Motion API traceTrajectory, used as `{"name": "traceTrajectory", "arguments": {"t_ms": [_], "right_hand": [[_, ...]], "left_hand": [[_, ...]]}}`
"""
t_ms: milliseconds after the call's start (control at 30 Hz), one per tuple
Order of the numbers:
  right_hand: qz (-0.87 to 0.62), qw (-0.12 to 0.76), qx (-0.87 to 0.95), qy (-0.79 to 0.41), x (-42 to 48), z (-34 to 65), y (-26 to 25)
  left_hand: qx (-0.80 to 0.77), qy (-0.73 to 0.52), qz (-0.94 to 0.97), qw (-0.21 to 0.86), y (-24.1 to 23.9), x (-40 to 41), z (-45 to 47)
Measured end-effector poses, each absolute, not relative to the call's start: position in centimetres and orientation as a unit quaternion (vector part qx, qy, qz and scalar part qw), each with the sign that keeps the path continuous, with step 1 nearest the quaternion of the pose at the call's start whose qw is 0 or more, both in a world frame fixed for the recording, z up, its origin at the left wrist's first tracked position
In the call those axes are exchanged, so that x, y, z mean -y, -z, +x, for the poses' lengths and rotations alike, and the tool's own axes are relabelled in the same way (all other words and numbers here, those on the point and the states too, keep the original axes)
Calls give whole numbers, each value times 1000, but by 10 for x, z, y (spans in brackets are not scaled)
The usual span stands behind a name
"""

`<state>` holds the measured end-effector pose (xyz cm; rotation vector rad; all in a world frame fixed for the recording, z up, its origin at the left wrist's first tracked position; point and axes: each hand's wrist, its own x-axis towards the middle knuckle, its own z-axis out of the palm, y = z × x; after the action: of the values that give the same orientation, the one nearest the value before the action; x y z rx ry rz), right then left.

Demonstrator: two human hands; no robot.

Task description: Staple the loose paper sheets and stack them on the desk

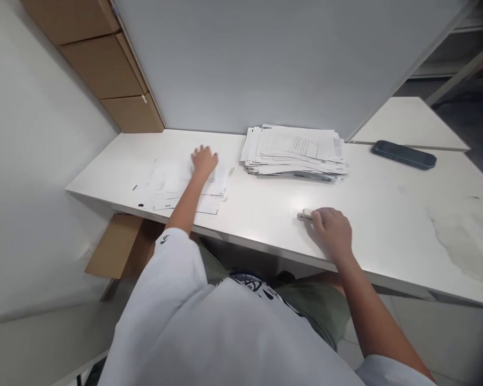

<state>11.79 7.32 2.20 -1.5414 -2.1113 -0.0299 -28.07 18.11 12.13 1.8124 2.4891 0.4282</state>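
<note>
My left hand (204, 160) lies over the loose sheets of paper (173, 185) on the left part of the desk, its fingers spread and holding nothing. Those sheets overlap unevenly, and some reach close to the front edge. Near the front edge, right of centre, my right hand (335, 231) is closed around a small pale stapler (306, 214). Its front end sticks out to the left of my fingers, low over the desktop; the rest is hidden in my grip. Behind and between the hands sits a thick, uneven stack of printed papers (293, 153).
The white desk (261, 214) runs along a grey panel (257, 64). A dark phone (403, 154) lies at the back right. Cardboard boxes (104, 67) are stacked at the back left, and an open carton (115, 246) stands below the desk's left end. Crumpled clear plastic (467, 241) lies at right.
</note>
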Motion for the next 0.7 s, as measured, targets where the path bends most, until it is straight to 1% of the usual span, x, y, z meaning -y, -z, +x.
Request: {"name": "traceTrajectory", "arguments": {"t_ms": [100, 200, 233, 333, 400, 467, 567, 633, 700], "right_hand": [[-560, 274, 782, 3, -74, 123, -20], [-537, 321, 779, 24, -69, 128, -19], [-527, 341, 777, 41, -65, 127, -19], [-475, 402, 780, 67, -48, 101, -21], [-413, 415, 811, 20, -37, 62, -26], [-335, 362, 869, -44, -31, 14, -29], [-327, 259, 905, -83, -34, -49, -29], [-343, 191, 914, -99, -40, -69, -25], [-353, 152, 917, -105, -41, -72, -23]], "left_hand": [[-862, -107, 495, 24, -104, -98, -331], [-848, -88, 519, 56, -74, -21, -339], [-827, -95, 552, 44, -63, 0, -335], [-763, -175, 622, 22, -35, 42, -317], [-714, -264, 647, 41, -25, 54, -307], [-664, -345, 658, 81, -21, 58, -302], [-651, -408, 633, 88, -23, 53, -305], [-696, -387, 603, 56, -27, 47, -313], [-742, -328, 584, 31, -29, 43, -321]]}}
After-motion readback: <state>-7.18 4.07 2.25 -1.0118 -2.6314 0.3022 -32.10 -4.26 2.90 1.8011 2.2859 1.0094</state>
